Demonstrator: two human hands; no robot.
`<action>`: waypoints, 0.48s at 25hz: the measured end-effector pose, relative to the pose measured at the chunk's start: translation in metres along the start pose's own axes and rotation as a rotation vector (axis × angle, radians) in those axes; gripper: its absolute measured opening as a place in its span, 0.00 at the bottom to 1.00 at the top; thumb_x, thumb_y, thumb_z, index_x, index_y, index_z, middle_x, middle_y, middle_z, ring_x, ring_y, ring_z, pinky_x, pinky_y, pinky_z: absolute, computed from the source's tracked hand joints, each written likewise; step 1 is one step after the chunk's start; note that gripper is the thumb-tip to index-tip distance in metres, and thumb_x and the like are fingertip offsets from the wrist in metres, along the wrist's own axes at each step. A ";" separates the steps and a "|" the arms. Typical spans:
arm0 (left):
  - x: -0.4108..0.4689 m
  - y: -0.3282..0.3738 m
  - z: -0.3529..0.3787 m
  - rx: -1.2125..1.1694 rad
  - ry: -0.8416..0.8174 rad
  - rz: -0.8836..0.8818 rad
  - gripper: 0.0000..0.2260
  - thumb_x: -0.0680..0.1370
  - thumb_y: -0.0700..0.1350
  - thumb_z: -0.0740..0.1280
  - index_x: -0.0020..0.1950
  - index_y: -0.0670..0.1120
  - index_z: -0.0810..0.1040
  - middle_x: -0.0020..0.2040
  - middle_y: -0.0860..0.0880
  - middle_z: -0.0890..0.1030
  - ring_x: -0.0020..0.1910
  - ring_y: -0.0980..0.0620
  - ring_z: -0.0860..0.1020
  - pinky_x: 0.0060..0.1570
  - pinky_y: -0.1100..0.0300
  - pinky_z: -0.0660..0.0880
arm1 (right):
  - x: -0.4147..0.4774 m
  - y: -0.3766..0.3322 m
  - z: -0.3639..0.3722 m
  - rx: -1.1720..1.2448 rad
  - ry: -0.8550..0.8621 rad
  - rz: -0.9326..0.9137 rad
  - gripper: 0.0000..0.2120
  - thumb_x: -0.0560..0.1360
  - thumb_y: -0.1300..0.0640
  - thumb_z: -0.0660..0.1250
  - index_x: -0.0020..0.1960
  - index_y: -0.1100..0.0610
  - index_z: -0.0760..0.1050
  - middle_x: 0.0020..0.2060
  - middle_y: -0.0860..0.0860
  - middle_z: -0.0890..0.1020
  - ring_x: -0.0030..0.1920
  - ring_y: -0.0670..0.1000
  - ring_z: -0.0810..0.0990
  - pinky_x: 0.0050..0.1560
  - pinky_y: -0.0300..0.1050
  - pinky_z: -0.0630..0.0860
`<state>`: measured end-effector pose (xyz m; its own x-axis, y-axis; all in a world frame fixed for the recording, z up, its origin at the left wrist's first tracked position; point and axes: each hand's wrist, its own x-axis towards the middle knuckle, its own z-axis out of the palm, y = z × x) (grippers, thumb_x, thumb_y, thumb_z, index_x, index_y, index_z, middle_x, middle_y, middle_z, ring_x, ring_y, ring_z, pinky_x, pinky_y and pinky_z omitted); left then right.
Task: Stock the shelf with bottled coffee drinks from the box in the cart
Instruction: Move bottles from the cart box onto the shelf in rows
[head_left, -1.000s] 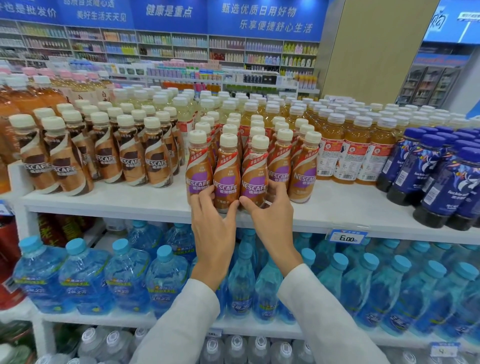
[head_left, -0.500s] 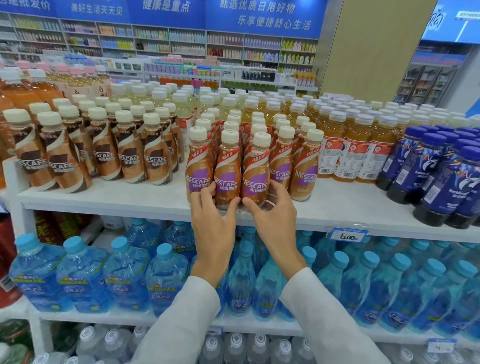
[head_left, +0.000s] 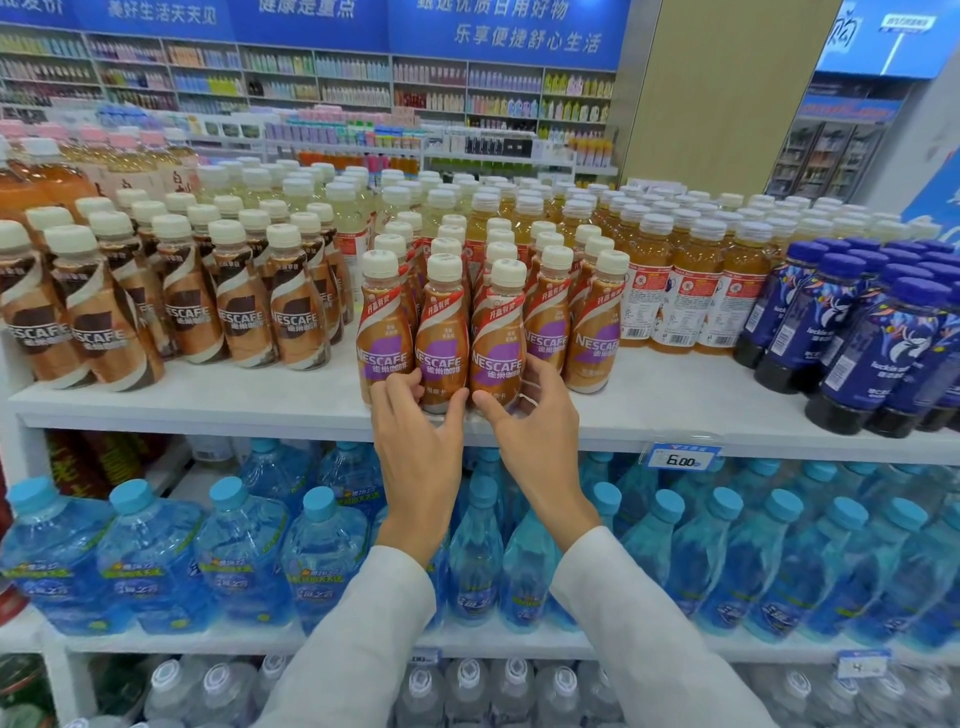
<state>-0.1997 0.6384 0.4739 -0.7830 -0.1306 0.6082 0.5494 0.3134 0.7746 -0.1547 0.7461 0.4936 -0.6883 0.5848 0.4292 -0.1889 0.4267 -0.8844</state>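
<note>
Purple-label Nescafe coffee bottles stand in rows on the white top shelf (head_left: 208, 402). Three form the front row: a left one (head_left: 384, 332), a middle one (head_left: 441, 338) and a right one (head_left: 497, 338). My left hand (head_left: 415, 436) grips the base of the middle bottle, fingers curled on its left side and thumb on its right. My right hand (head_left: 532, 421) holds the base of the right bottle between thumb and fingers. All three bottles stand upright on the shelf. The cart and the box are out of view.
Brown-label Nescafe bottles (head_left: 244, 312) stand to the left, orange tea bottles (head_left: 685, 291) and dark blue bottles (head_left: 852, 332) to the right. A 6.00 price tag (head_left: 681, 459) hangs on the shelf edge. Blue water bottles (head_left: 244, 556) fill the shelf below.
Both hands have stayed at the bases of the front-row bottles. My left fingers have curled a little further round the bottle. The bottles remain upright in the same spot.
</note>
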 end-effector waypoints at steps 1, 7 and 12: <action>0.000 0.000 0.000 -0.005 0.004 -0.002 0.20 0.75 0.51 0.77 0.59 0.52 0.68 0.55 0.54 0.72 0.53 0.52 0.75 0.51 0.54 0.78 | 0.000 0.000 0.000 0.000 0.003 -0.001 0.29 0.73 0.49 0.78 0.70 0.48 0.71 0.61 0.43 0.79 0.60 0.42 0.79 0.57 0.34 0.76; 0.000 0.003 -0.001 -0.080 0.023 -0.055 0.21 0.74 0.51 0.78 0.57 0.56 0.68 0.54 0.55 0.73 0.53 0.54 0.75 0.51 0.57 0.78 | -0.002 -0.001 0.002 -0.020 0.027 0.009 0.30 0.73 0.48 0.78 0.70 0.48 0.70 0.61 0.42 0.78 0.60 0.42 0.78 0.57 0.33 0.76; 0.002 -0.001 -0.001 -0.077 0.018 -0.054 0.21 0.73 0.52 0.79 0.59 0.51 0.72 0.54 0.53 0.74 0.52 0.54 0.74 0.50 0.57 0.78 | -0.003 -0.002 0.004 -0.022 0.030 -0.006 0.29 0.73 0.48 0.78 0.70 0.47 0.70 0.61 0.42 0.77 0.60 0.42 0.78 0.60 0.39 0.78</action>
<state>-0.2011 0.6370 0.4746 -0.8073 -0.1625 0.5673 0.5275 0.2322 0.8172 -0.1548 0.7410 0.4931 -0.6659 0.6026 0.4398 -0.1773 0.4448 -0.8779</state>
